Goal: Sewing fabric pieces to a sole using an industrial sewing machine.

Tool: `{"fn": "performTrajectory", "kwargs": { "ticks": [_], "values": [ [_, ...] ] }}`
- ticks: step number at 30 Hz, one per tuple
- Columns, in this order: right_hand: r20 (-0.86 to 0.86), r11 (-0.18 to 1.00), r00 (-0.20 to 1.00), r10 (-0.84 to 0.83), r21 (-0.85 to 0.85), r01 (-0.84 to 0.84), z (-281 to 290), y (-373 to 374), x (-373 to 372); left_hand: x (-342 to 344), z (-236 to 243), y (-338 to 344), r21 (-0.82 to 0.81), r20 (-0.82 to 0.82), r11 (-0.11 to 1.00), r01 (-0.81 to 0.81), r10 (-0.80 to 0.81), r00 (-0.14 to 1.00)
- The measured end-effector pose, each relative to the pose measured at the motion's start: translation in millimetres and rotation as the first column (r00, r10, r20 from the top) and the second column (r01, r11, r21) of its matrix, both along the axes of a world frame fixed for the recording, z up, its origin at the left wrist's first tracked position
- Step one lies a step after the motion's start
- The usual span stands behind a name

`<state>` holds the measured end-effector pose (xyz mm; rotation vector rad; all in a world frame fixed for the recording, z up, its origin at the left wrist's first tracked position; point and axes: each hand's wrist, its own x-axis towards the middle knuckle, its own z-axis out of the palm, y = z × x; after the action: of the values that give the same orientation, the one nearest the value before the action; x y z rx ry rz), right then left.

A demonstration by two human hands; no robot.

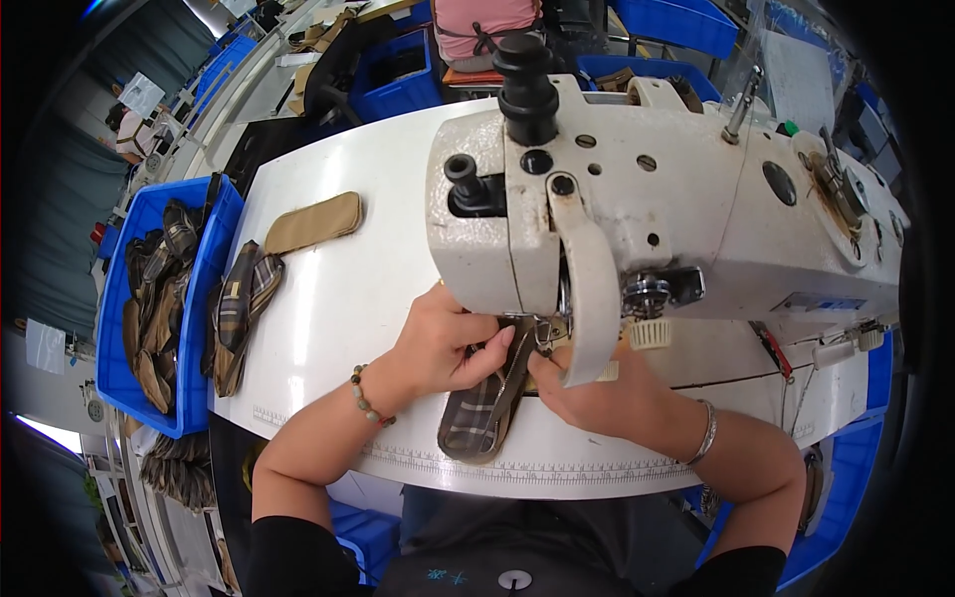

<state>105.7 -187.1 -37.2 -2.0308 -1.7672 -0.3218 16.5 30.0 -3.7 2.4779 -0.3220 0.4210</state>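
A small plaid fabric pouch (470, 420) with a zipper along its side lies under the needle area of a white sewing machine (637, 189). My left hand (443, 343), wearing a bead bracelet, is closed with thumb and finger pinching the pouch's upper left edge. From the right, my right hand (607, 393) grips the zipper edge, its fingers partly hidden by the machine's white curved lever (592, 289). The pouch's far end is out of sight beneath the machine head.
A flat tan fabric piece (314, 221) and a few plaid pouches (242, 303) lie on the white table (338, 338) to the left. Beside it, a blue bin (117, 338) holds more pouches. Red-handled snips (774, 350) rest by the machine's right side.
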Motion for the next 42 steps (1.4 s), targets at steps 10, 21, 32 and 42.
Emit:
{"fn": "performTrajectory", "kwargs": {
  "ticks": [10, 21, 32, 42],
  "values": [
    [-0.01, 0.989, 0.99, 0.139, -0.05, -0.139, 25, -5, -15, -6, 4, 2, 0.114, 0.146, 0.993, 0.033, -0.049, 0.988],
    [0.058, 0.958, 0.989, 0.135, -0.261, -0.115, 28, -11, -26, -21, 33, -41, 0.606, 0.014, 0.792, 0.072, -0.101, 0.995],
    [0.209, 0.935, 0.958, 0.197, -0.334, -0.12, 34, -14, -30, -26, 17, -38, 0.418, -0.139, 0.903, 0.101, -0.047, 0.989],
    [0.13, 0.942, 0.987, 0.09, -0.333, -0.042, 32, -14, -24, -19, 8, -41, 0.374, -0.139, 0.926, 0.045, 0.008, 0.99]
  ]
}}
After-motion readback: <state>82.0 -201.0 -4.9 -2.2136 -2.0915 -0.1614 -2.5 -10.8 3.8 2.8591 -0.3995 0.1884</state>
